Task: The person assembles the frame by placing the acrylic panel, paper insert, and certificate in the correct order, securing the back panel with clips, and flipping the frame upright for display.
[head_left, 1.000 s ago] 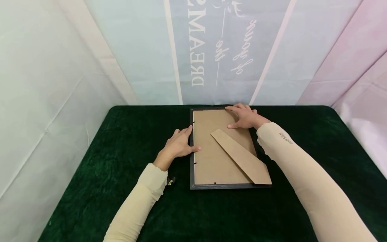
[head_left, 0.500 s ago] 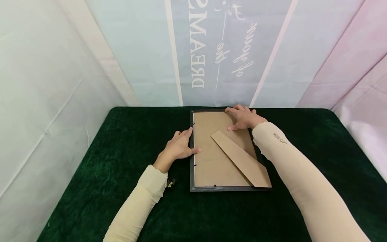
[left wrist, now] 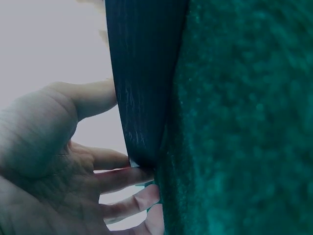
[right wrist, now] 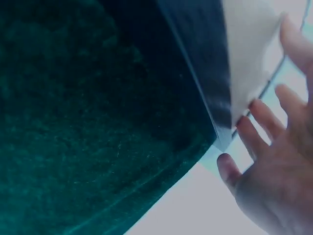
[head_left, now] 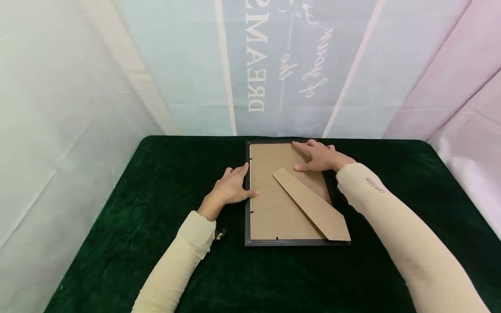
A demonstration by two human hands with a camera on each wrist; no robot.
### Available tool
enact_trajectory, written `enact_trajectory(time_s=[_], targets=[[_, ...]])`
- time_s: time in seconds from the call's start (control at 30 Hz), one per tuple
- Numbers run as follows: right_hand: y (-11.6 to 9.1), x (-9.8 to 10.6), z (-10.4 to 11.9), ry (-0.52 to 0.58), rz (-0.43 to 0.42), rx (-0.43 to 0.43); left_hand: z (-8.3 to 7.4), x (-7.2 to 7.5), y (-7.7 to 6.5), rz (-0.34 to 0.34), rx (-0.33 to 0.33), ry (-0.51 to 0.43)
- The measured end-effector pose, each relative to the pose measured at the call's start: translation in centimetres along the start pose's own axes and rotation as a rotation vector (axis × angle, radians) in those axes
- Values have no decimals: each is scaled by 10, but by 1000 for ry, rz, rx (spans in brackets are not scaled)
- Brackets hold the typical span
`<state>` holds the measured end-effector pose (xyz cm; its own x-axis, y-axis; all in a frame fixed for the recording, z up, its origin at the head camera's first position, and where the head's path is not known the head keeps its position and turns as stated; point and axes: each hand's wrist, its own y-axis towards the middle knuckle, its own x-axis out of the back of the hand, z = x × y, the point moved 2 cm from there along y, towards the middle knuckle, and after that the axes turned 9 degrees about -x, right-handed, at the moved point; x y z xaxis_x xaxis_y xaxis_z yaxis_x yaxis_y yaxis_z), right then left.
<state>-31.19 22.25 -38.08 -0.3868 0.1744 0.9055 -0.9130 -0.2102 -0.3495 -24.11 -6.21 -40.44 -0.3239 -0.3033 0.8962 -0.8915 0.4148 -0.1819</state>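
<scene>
A dark picture frame (head_left: 248, 226) lies face down on the green cloth in the head view, its brown backing board (head_left: 270, 213) upward. A tapered easel leg (head_left: 317, 206) slants across the lower right of the board. My left hand (head_left: 229, 188) rests at the frame's left side, thumb over the rim onto the board and fingers extended along the outer edge. At the far right corner, my right hand (head_left: 318, 156) touches the frame with its index fingertip at the far rim, beside a small dark tab. Its thumb rests on the board. The right wrist view shows those fingers spread near the corner.
Green velvet cloth (head_left: 176, 174) covers the table, and the frame sits close to its far edge. A lettered backdrop (head_left: 274, 65) hangs behind. By the left cuff lies a small dark thing (head_left: 220, 234) with a yellow-green mark.
My right wrist has shifted slightly right and nearer, and the index finger now points straighter at the far rim. The left hand and the frame stay nearly still.
</scene>
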Motion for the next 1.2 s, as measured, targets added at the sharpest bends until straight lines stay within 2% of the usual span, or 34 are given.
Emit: enact_trajectory(time_s=[0.1, 0.17, 0.37, 0.5, 0.7, 0.83, 1.1, 1.2], targets=[[-13, -3, -2, -6, 51, 28, -1, -3, 0, 6, -5, -4], [-26, -6, 6, -29, 55, 41, 0, -4, -2, 6, -5, -6], [-72, -16, 41, -155, -18, 56, 1, -2, -4, -4, -10, -11], [-90, -27, 55, -183, -40, 23, 1, 0, -4, -10, -7, -12], [-97, -37, 64, -227, -107, 11, -3, 2, -4, -14, 33, -79], [-97, -37, 67, -221, -105, 15, -4, 2, -5, -5, 43, -109], [-100, -39, 67, -220, -112, 69, -3, 8, -4, -20, -78, -146], [-102, -38, 65, -201, -112, 71, -6, 10, -3, -57, -96, -130]])
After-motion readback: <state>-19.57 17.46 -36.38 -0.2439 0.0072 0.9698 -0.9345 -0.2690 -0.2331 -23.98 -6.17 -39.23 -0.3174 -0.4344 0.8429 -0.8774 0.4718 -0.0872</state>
